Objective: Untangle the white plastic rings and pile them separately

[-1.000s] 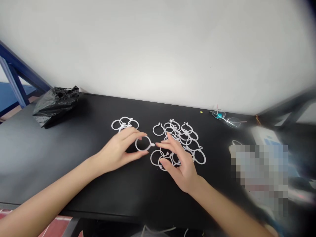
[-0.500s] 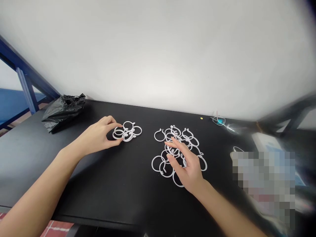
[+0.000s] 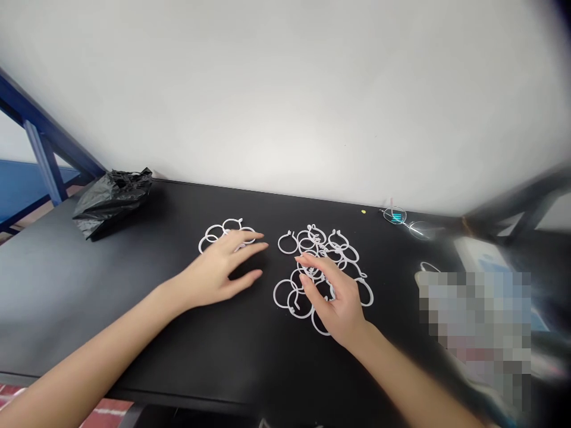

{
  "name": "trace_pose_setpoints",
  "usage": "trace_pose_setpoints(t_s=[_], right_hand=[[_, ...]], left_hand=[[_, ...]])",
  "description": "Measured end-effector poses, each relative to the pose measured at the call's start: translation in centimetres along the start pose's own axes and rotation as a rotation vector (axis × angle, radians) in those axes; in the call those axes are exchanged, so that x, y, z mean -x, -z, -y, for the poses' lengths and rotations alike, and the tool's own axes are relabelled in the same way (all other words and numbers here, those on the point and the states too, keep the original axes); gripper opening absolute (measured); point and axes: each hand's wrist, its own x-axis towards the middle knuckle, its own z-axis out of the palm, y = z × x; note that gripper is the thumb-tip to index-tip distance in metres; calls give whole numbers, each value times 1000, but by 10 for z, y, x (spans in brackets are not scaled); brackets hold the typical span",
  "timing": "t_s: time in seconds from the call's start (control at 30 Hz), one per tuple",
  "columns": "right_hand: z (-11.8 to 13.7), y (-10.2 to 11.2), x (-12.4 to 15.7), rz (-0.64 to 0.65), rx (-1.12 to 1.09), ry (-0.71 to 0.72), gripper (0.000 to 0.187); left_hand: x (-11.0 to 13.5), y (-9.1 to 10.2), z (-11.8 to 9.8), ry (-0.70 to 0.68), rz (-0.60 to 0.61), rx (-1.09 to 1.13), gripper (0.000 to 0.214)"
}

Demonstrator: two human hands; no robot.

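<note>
Two groups of white open rings with small looped ends lie on the black table (image 3: 214, 351). My left hand (image 3: 218, 267) is open, palm down, its fingers spread toward the right. It partly covers the smaller group of rings (image 3: 232, 224), and nothing shows in its fingers. Over the larger pile of rings (image 3: 285, 294), my right hand (image 3: 341, 300) hovers with thumb and fingers apart, holding nothing that I can see. It hides part of that pile. Whether its fingertips touch the rings, I cannot tell.
A crumpled black plastic bag (image 3: 113, 199) lies at the back left by a blue metal frame (image 3: 44, 157). Eyeglasses (image 3: 395, 216) rest near the wall at the back right. Blurred, pixelated items (image 3: 482, 333) occupy the right side. A small yellow bit (image 3: 363, 211) lies near the wall.
My left hand has moved right and toward me from the small group, its fingers spreading; that group now has a ring lying further left. My right hand has barely moved.
</note>
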Motion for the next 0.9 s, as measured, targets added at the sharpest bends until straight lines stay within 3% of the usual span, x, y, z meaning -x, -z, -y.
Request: trace_pose_setpoints(t_s=[0.17,0.33,0.63,0.9], right_hand=[[1,0,-1,17,2,-3,31],[0,0,0,29,0,-19,30],[-1,-1,0,16,1,-9,28],[1,0,-2,55,-28,-23,29]], left_hand=[[-4,-22,-16,-88,187,57,63],[-5,-22,-14,-95,167,41,58],[-3,-24,-9,-41,107,-18,23],[-3,-6,-28,143,45,645,12]])
